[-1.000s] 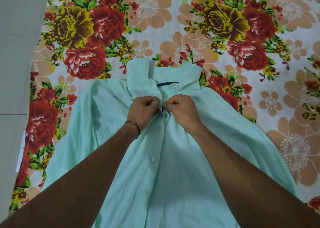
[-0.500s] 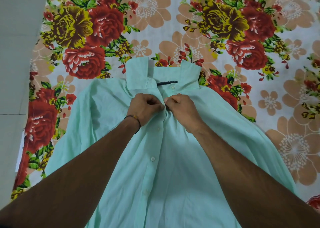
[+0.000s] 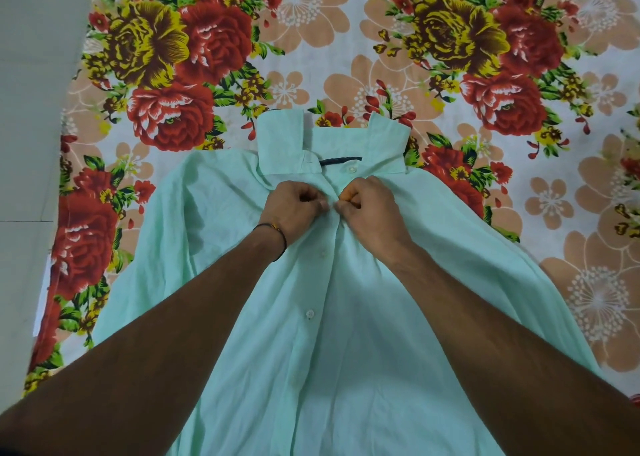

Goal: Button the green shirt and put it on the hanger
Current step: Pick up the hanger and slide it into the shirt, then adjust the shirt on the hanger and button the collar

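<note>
- A flowered bedsheet (image 3: 346,57) is spread in front of me, red and yellow roses on a pale ground, with plain grey floor (image 3: 31,109) along its left edge.
- The green shirt (image 3: 346,369) lies front up on the sheet, its collar (image 3: 280,144) away from me and its lower part running out of view at the bottom.
- I judge I am partway through the buttoning, working high on the front opening, just below the collar.
- The two lower buttons (image 3: 309,313) sit on a front that looks closed, so I take them as done. The collar button (image 3: 352,169) shows bare on the neckband, not fastened.
- My left hand (image 3: 294,210) has its fingers curled and pinches one edge of the opening. A dark wristband (image 3: 277,236) sits just behind it.
- My right hand (image 3: 370,210) pinches the other edge between thumb and forefinger. The two hands almost touch over the seam.
- The button I am working is hidden under my fingertips, so I cannot tell whether it is through its hole.
- Both forearms reach out over the shirt and meet at that spot.
- Next, I think, one hand must hold the hole open while the other tips the button edge-on and pushes it through.
- After that comes the hanger, which is not in view.
</note>
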